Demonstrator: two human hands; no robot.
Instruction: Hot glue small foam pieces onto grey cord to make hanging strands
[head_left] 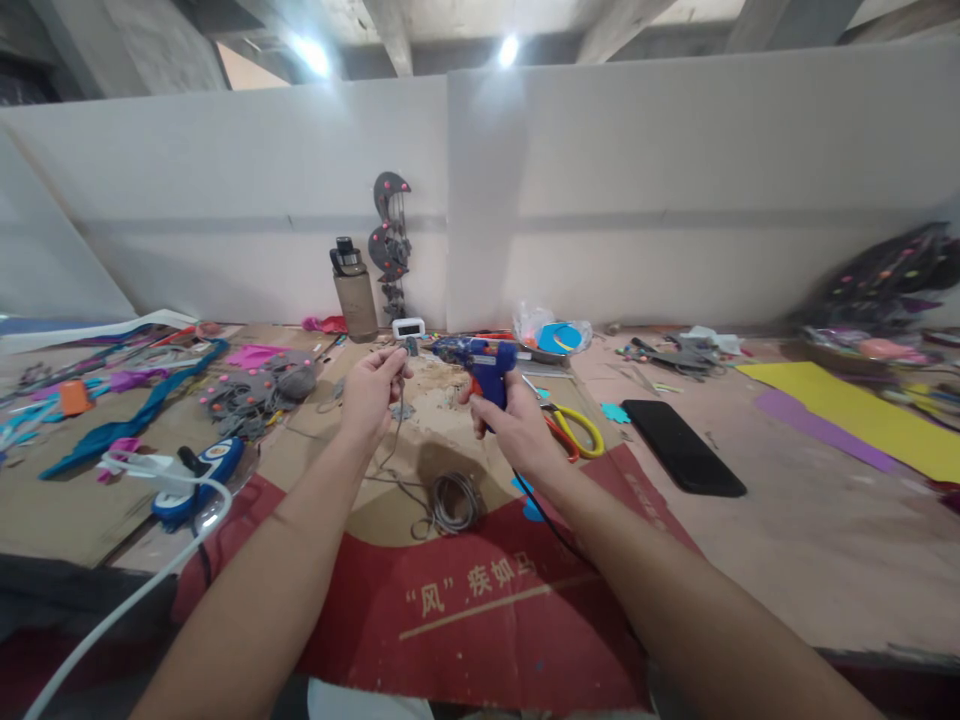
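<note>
My right hand (510, 420) is closed round the grip of a blue hot glue gun (480, 362), whose nozzle points left. Its black cord (551, 525) runs down past my right forearm. My left hand (373, 388) pinches a small grey piece (409, 347) right at the nozzle tip, and a thin grey wire (395, 440) hangs from those fingers. The wire trails down to a loose coil (452, 500) lying on the brown and red cardboard (480, 600) under my arms.
Yellow-handled scissors (574, 430) and a black phone (681, 446) lie to the right. A bottle (355, 292), a grey decorated ornament (390, 240) and a small clock (409, 327) stand by the white wall. Felt scraps (255, 390) lie left; yellow foam sheet (855, 405) lies right.
</note>
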